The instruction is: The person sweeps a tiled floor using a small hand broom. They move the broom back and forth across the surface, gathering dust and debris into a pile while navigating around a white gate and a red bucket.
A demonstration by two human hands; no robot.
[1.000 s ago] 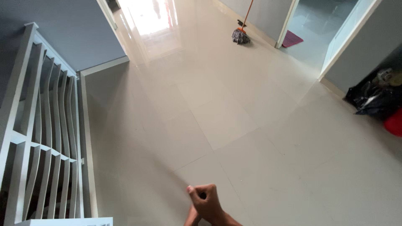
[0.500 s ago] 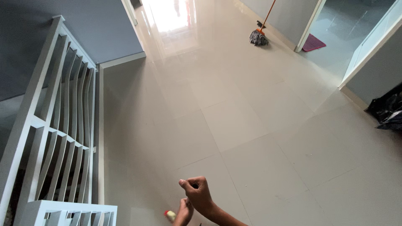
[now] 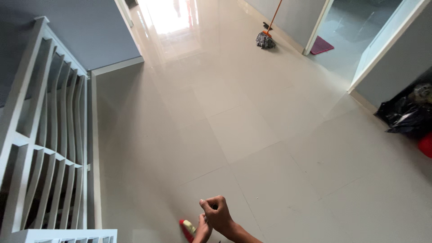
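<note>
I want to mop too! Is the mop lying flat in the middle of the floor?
No, the mop stands leaning against the far wall, its grey head on the tiled floor.

I'm seeing glossy beige floor tiles [image 3: 252, 130] filling most of the view, with strong glare lying on them at the top, near the far opening. A white slatted railing [image 3: 40, 135] is running down the left side below a grey wall [image 3: 81, 31]. A string mop with an orange handle [image 3: 264, 39] is leaning against the far wall. A maroon mat [image 3: 322, 45] is lying just inside the doorway beside it. Black bags [image 3: 405, 117] are sitting at the right edge, with something red [image 3: 426, 145] just beside them.
</note>
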